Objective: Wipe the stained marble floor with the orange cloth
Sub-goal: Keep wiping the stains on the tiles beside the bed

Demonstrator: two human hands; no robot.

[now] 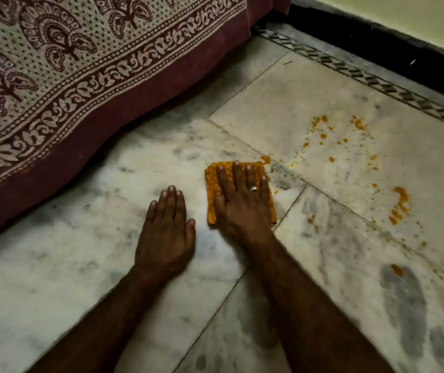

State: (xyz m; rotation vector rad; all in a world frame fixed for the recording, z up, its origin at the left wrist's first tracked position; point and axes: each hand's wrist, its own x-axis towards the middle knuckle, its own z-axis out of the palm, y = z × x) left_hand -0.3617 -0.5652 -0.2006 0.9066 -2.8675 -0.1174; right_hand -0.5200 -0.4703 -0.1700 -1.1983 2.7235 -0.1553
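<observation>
A folded orange cloth (211, 189) lies flat on the white marble floor (108, 265) at the middle of the view. My right hand (242, 203) presses down on it with fingers spread, a ring on one finger. My left hand (165, 232) rests flat on the bare floor just left of the cloth, holding nothing. Orange stains (399, 205) and smaller orange specks (323, 130) are scattered over the tiles to the right of and beyond the cloth. One orange blob (265, 159) sits at the cloth's far right corner.
A bed with a maroon and cream printed cover (67, 84) hangs down to the floor along the left. A patterned border strip (376, 79) and a black skirting (376, 36) run below the pale wall at the far right. Grey smudges (403, 300) mark the near right tile.
</observation>
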